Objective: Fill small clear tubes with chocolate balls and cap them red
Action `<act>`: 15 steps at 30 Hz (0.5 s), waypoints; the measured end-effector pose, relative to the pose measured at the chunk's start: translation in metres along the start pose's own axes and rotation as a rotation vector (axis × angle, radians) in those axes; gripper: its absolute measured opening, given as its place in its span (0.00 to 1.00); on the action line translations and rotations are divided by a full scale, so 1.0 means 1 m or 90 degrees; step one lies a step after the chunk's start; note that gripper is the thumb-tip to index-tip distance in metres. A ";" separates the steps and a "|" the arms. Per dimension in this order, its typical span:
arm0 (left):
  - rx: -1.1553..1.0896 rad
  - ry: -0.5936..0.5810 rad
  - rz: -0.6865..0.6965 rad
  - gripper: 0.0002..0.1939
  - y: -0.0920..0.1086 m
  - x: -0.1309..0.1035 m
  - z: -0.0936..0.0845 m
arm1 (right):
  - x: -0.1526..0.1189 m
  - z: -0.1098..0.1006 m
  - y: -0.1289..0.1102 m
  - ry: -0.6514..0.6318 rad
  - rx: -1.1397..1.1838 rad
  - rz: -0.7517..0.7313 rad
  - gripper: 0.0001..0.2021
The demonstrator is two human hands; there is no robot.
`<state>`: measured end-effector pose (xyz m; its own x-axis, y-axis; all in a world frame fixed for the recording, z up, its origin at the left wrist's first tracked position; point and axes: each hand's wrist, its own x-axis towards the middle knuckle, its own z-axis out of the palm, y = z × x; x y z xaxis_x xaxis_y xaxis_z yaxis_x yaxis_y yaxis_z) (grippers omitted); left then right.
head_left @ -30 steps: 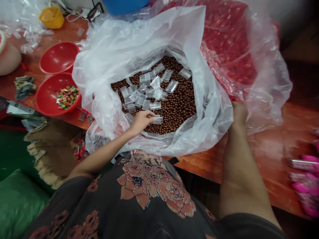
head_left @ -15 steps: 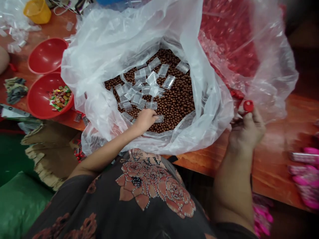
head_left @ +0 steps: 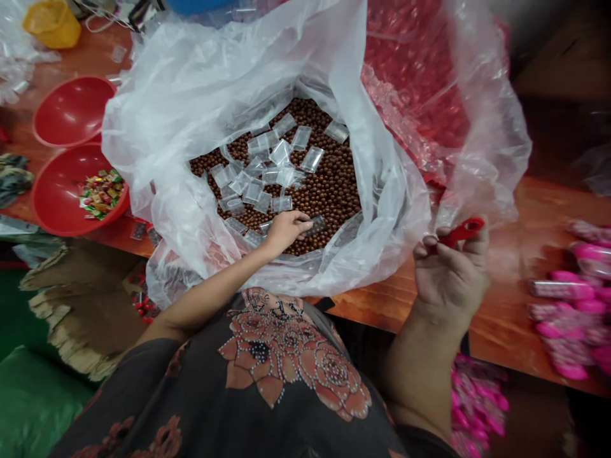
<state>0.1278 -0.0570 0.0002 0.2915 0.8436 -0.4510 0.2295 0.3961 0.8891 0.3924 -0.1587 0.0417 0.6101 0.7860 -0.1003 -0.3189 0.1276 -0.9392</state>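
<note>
My left hand (head_left: 285,233) reaches into a white plastic bag (head_left: 162,95) of small brown balls (head_left: 334,184). Its fingers are closed on a clear container (head_left: 316,224) lying low over the balls. Several more clear containers (head_left: 258,147) lie on top of the balls. To the right of the bag, my right hand (head_left: 451,270) is raised above the table edge, its fingers pinching a red plastic piece (head_left: 462,233) with a hole at one end.
Two red bowls (head_left: 71,108) stand at the left, the nearer with wrapped sweets (head_left: 101,194). A yellow container (head_left: 52,24) is at the upper left. Behind my right hand sits a clear bag of red pieces (head_left: 415,70). Pink-capped containers (head_left: 568,318) lie at the right on the orange table (head_left: 506,318).
My right hand has come nearer, and the red piece shows lengthwise now. The clear container at my left hand looks darker. The whole view has shifted slightly.
</note>
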 end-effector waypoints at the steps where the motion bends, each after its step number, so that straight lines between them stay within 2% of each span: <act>1: -0.018 -0.003 0.003 0.07 -0.001 0.001 0.001 | -0.004 0.003 -0.003 -0.009 -0.005 0.019 0.28; 4: -0.053 -0.016 -0.001 0.06 -0.002 0.001 0.001 | -0.017 0.015 -0.011 -0.037 -0.043 0.059 0.22; 7: -0.093 -0.027 -0.033 0.06 0.000 0.000 -0.001 | -0.030 0.030 -0.012 -0.061 -0.082 0.055 0.18; 11: -0.160 -0.038 -0.075 0.08 0.006 -0.005 -0.002 | -0.045 0.047 -0.006 -0.080 -0.145 0.040 0.18; 15: -0.192 -0.047 -0.099 0.10 0.010 -0.009 -0.003 | -0.050 0.054 0.003 -0.111 -0.166 0.014 0.19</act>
<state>0.1247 -0.0601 0.0133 0.3432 0.7409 -0.5773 -0.0048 0.6160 0.7877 0.3223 -0.1649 0.0614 0.4642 0.8816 -0.0856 -0.1201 -0.0331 -0.9922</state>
